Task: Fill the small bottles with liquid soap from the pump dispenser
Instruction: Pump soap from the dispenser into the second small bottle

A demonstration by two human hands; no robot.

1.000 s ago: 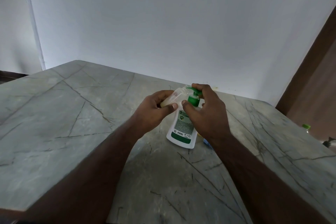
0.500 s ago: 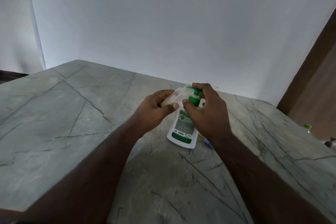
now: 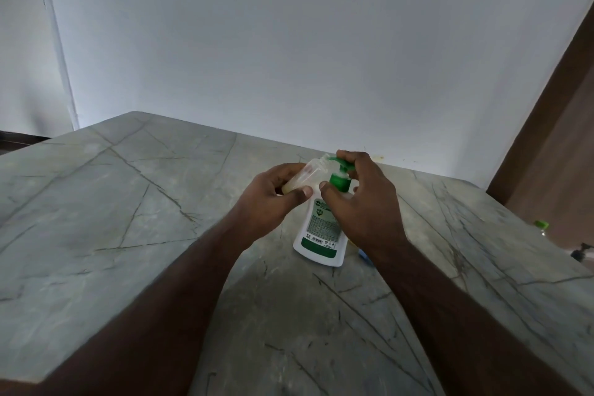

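A white pump dispenser (image 3: 321, 235) with a green label and green pump head (image 3: 340, 178) stands on the grey marble table (image 3: 128, 235). My right hand (image 3: 363, 202) grips the pump, forefinger over its top and thumb at the collar. My left hand (image 3: 273, 199) holds a small clear bottle (image 3: 310, 170), tilted, with its mouth at the pump's nozzle. Pale yellowish soap shows in the bottle's lower end. Much of the bottle is hidden by my fingers.
A small blue object (image 3: 364, 255) lies on the table behind my right wrist, mostly hidden. Off the table's right edge stand a green-capped bottle (image 3: 541, 226) and a dark pump top (image 3: 580, 251). A white wall rises behind the table.
The pump head sits a little higher than before, with white stem showing above the collar. Both hands stay in place.
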